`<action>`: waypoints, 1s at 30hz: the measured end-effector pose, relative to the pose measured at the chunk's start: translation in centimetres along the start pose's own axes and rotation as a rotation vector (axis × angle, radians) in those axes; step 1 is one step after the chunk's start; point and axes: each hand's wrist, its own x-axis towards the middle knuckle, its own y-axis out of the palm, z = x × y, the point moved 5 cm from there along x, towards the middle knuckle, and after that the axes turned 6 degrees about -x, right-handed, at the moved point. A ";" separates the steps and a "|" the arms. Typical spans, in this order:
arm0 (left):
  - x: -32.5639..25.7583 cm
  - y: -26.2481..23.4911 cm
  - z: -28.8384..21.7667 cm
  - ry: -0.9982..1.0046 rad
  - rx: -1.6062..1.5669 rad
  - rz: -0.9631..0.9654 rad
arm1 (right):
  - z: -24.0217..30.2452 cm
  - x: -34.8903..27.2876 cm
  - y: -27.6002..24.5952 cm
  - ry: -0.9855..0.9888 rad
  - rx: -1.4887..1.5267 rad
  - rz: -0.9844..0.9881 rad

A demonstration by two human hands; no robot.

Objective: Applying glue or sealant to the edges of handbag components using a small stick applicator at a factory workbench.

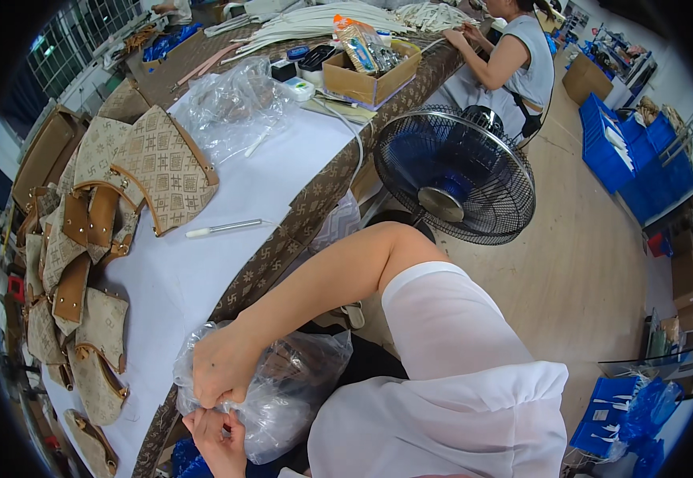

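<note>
A worker's two hands meet at a clear plastic bag [283, 418] held over the lap, against the edge of the worktop [155, 275]. The right hand [223, 366] has its fingers curled closed on the bag's film; the left hand [217, 442], just below, has its fingers bent and thumb drawn near them — whether they grip the film cannot be told. Brownish tones show through the crumpled plastic, the contents unclear.

Farther up the worktop, an open cardboard box [354, 89] holds an orange-and-clear packet [357, 44] and small dark items, too jumbled to identify. A second clear bag [231, 111] lies slack beside it. To the left — a heap of beige patterned handbag pieces [175, 163] with tan trim. Across the aisle, a blue bin [593, 151] contains flat white pieces [619, 148].
</note>
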 end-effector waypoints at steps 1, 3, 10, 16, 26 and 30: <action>0.0 0.1 -0.1 0.006 0.011 0.029 | -0.2 -0.1 0.1 0.009 0.027 -0.003; 0.5 0.1 -0.6 0.055 0.087 0.020 | -0.3 -0.3 -0.2 0.020 0.050 -0.007; 0.0 0.9 -1.9 -0.006 0.358 -0.100 | 1.0 -0.6 -1.1 0.135 -0.176 0.083; -1.6 1.4 -1.0 -0.071 0.284 -0.222 | 1.2 -1.0 -1.9 0.139 -0.066 0.153; -0.6 0.8 -0.1 0.087 0.218 -0.168 | 1.6 -0.3 -2.1 -0.225 -0.350 0.183; -1.5 1.0 0.5 0.125 0.132 -0.204 | 2.5 -0.5 -2.0 -0.187 -0.349 0.251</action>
